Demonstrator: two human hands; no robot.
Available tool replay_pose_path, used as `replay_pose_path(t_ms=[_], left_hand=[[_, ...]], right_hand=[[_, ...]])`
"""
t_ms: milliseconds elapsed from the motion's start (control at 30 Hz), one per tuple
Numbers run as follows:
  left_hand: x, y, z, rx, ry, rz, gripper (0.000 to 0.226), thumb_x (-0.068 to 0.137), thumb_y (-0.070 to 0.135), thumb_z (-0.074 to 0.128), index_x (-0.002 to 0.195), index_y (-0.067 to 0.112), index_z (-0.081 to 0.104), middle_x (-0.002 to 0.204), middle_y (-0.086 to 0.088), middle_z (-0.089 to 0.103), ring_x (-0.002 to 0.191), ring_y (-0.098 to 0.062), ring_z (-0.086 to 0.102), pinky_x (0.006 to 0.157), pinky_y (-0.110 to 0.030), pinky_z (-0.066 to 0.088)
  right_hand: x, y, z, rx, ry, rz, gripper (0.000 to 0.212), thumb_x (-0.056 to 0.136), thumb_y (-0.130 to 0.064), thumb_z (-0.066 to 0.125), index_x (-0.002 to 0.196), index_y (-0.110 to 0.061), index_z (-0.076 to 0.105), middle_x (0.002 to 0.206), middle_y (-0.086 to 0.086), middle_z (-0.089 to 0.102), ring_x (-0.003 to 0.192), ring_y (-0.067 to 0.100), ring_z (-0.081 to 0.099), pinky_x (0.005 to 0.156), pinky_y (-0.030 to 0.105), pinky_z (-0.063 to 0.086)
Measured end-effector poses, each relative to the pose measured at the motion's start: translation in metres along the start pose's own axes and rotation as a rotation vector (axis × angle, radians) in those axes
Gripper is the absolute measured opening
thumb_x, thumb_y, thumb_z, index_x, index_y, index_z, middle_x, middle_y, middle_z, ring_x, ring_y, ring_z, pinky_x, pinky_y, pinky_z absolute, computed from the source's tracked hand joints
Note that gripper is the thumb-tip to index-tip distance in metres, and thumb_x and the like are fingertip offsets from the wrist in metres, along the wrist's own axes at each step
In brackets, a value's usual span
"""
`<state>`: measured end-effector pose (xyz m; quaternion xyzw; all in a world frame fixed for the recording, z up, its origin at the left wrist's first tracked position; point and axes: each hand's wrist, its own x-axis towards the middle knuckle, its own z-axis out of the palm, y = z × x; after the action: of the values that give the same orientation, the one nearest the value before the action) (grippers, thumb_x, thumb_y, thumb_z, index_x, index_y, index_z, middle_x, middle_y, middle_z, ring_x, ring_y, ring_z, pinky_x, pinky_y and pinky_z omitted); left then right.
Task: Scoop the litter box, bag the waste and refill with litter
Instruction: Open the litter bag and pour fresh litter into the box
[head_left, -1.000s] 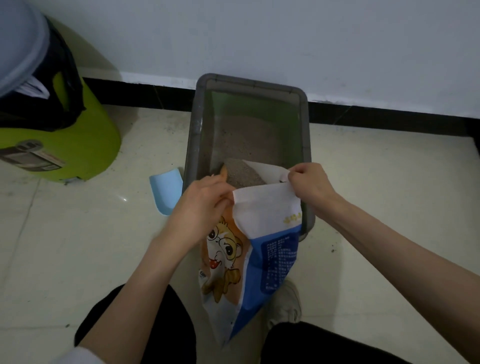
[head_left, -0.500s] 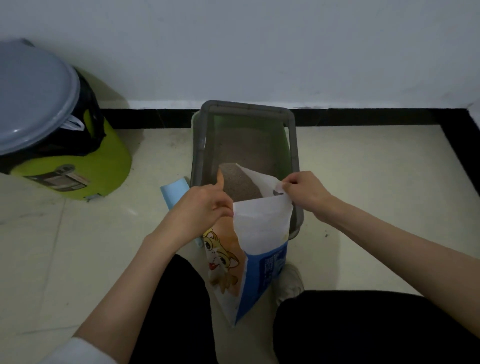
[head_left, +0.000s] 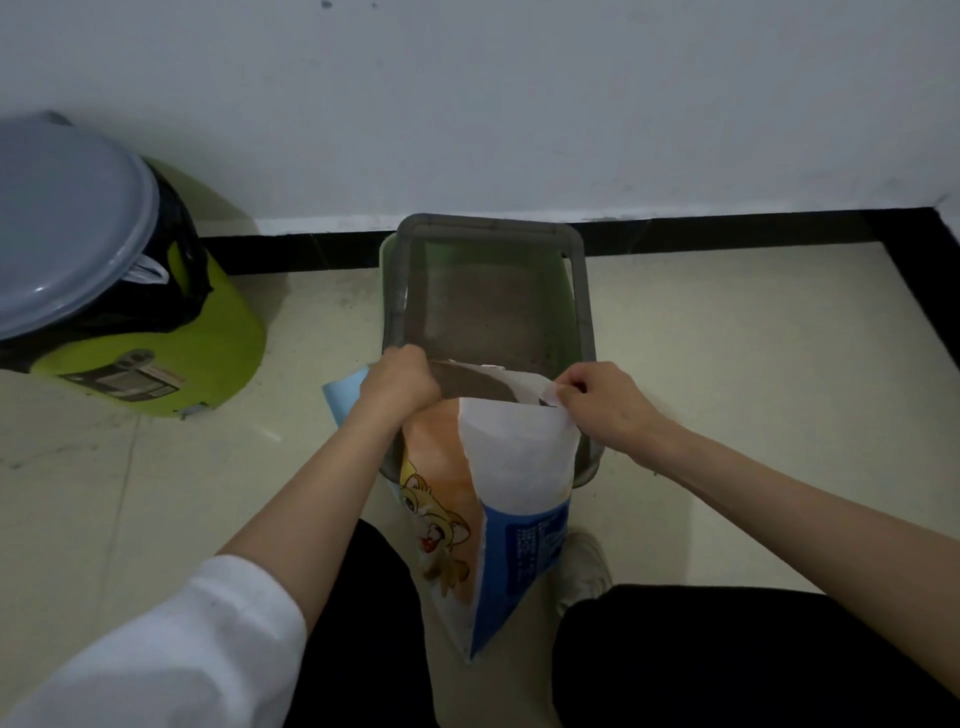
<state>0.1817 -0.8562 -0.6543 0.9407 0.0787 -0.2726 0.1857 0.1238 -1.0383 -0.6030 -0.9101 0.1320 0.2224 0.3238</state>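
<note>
Between my knees, on the tiled floor (head_left: 727, 364), stands the litter bag (head_left: 498, 499), its open mouth tipped against the near edge of the litter box (head_left: 400, 291). My left hand (head_left: 397, 382) grips the left side of the bag's mouth, fingers curled over the rim. My right hand (head_left: 605, 402) pinches the right side of the mouth, pulling the white flap outward. Grey-brown litter shows inside the bag's opening, between my two hands. More litter (head_left: 483, 306) covers the bottom of the box, which sits against the wall's dark skirting. A blue scoop (head_left: 343, 397) lies on the floor just left of the box, partly behind my left wrist. A green bin (head_left: 171, 358) with a grey lid (head_left: 62, 228) stands well to the left.
</note>
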Motion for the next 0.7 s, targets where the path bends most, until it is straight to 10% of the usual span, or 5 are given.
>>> replay_pose_path(t_ms=[333, 700], left_hand=[[-0.002, -0.016, 0.001, -0.059, 0.091, -0.156, 0.014, 0.085, 0.017, 0.061, 0.077, 0.006, 0.06, 0.085, -0.011, 0.06, 0.077, -0.024, 0.057, 0.067, -0.031, 0.046], [-0.023, -0.004, 0.0, -0.128, 0.24, 0.053, 0.02, 0.09, 0.014, 0.053, 0.091, 0.007, 0.072, 0.09, -0.013, 0.069, 0.078, -0.024, 0.062, 0.072, -0.036, 0.054]], right_hand=[[-0.001, 0.009, -0.001, -0.04, -0.022, -0.041, 0.027, 0.097, -0.009, 0.04, 0.11, -0.006, 0.064, 0.112, 0.011, 0.063, 0.084, 0.014, 0.053, 0.065, 0.019, 0.044], [0.016, 0.01, -0.003, 0.007, -0.049, 0.082, 0.023, 0.093, -0.008, 0.046, 0.101, -0.001, 0.067, 0.104, 0.014, 0.065, 0.072, 0.012, 0.053, 0.076, 0.029, 0.051]])
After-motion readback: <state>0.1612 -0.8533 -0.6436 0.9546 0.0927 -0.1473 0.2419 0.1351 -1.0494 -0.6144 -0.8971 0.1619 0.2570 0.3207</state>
